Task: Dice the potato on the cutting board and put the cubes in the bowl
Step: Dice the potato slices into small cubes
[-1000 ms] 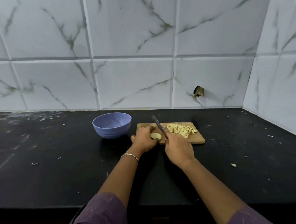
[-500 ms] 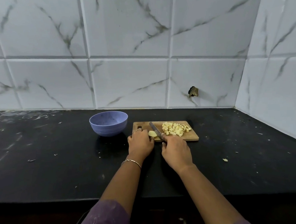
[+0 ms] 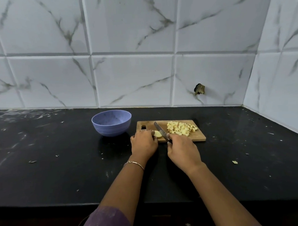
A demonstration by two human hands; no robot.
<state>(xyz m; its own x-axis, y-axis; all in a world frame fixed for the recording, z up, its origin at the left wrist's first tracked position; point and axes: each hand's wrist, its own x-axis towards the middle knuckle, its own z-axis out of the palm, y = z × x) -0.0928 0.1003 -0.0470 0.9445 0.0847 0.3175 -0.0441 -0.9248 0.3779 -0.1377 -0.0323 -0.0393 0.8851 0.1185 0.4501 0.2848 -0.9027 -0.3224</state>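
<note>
Rectangular wooden cutting board (image 3: pixel 199 137) on the black tabletop (image 3: pixel 61 170), just right of a round lavender-blue bowl (image 3: pixel 111 123).

Pale peeled potato piece (image 3: pixel 157 134) lies on the board's left part. Left hand (image 3: pixel 144 142) has its fingers curled over it, holding it down.

Heap of pale yellow potato cubes (image 3: pixel 181 128) sits on the board's right half.

Steel-bladed knife (image 3: pixel 160 130) is gripped by the handle in the right hand (image 3: pixel 182 149), blade just right of the piece.

Change: the blade tip is lower than a second ago; bowl, board and cubes are unmoved.
</note>
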